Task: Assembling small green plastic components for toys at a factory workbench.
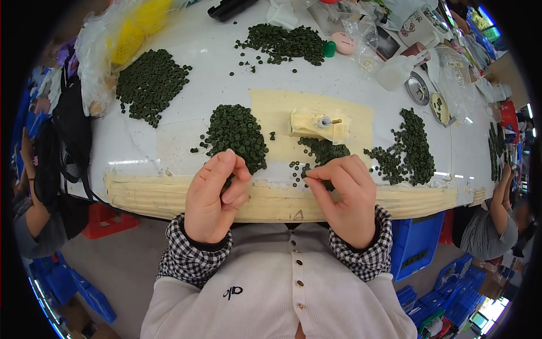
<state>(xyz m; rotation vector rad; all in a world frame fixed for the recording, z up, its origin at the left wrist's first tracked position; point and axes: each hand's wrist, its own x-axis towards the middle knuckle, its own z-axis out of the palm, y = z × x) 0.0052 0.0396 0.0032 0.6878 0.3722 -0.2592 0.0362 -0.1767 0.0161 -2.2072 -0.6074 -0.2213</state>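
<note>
My left hand is closed in a pinch beside a pile of small dark green rings; whatever its fingertips hold is too small to make out. Thumb and fingers pressed together, my right hand is at the edge of a smaller heap of green rings. Loose rings lie right by its fingertips, and I cannot tell whether one is between them. Behind that heap stands a block wrapped in cream tape, with a metal pin sticking out sideways. It rests on a taped patch of the white table.
More dark green pieces form piles at the left, back and right. Cream tape covers the table's front edge. A mug, round tins and plastic bags crowd the back right. Other people work at both sides.
</note>
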